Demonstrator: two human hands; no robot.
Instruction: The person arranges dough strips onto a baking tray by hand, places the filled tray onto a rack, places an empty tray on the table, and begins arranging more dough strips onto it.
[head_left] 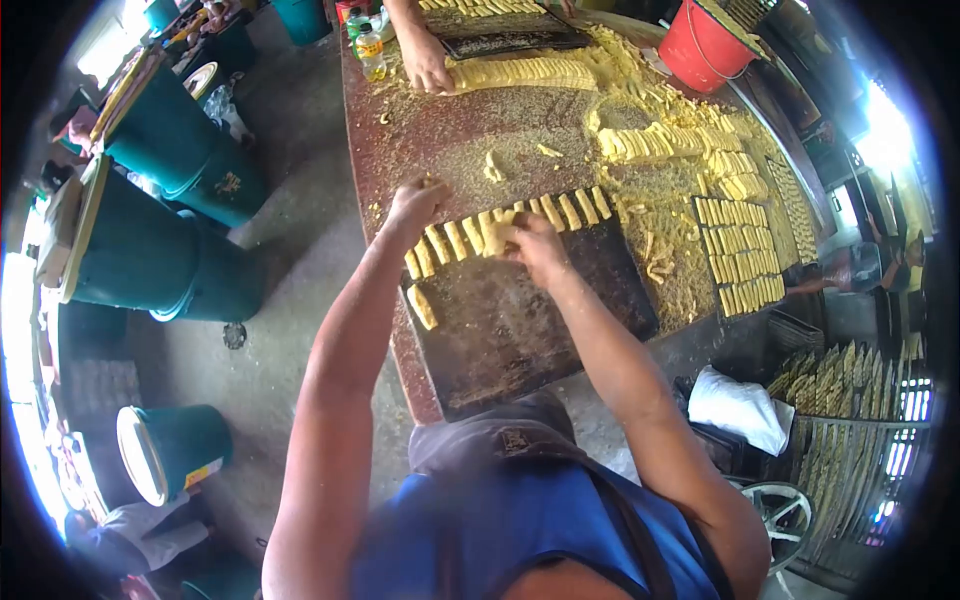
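Note:
Before me lies a dark baking tray (520, 320). A row of pale yellow dough sticks (455, 240) runs along its far side, and a single dough stick (422, 307) lies nearer at the left. My right hand (537, 247) is over the row, its fingers closed around a few dough pieces (497, 236). Just past the tray's far left corner is my left hand (418, 202), with fingers curled; whatever is in them is too small to make out. Beyond the tray, loose dough scraps (493, 167) lie on the crumb-covered table (395, 150).
Across the table another person's hand (427, 65) touches a long row of cut dough (525, 74). More cut dough (660, 143) and a filled tray (740, 255) are at the right. A red bucket (700, 48) stands at the back; green bins (150, 240) stand left.

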